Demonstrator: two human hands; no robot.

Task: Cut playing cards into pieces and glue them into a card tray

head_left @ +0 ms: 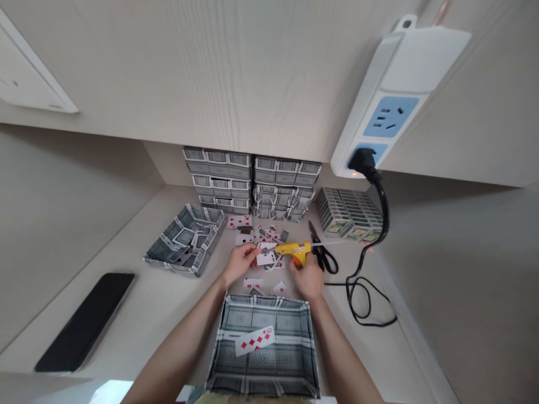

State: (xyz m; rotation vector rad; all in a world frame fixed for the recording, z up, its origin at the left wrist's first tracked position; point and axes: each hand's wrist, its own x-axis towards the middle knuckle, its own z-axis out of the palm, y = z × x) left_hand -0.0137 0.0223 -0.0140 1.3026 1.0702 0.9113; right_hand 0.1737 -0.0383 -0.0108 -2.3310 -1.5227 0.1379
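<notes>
My left hand (241,262) pinches a playing card (265,255) with a spade printed on it. In my right hand (308,278) is a yellow glue gun (293,248), its nozzle pointing left at the card's right side. A pale glue stick (327,243) juts from the gun's back. Loose cards and cut card pieces (253,282) lie around and under my hands. Close to my body, between my forearms, stands an open box made of playing cards (240,370), with a strip of a diamonds card (255,341) inside.
Black scissors (325,257) lie right of the glue gun. A card tray (170,264) holding pieces and a black phone (86,320) are at left. Stacked card boxes (223,171) and packs of cards (349,213) stand behind. A black cord (384,207) hangs from the power strip (391,95).
</notes>
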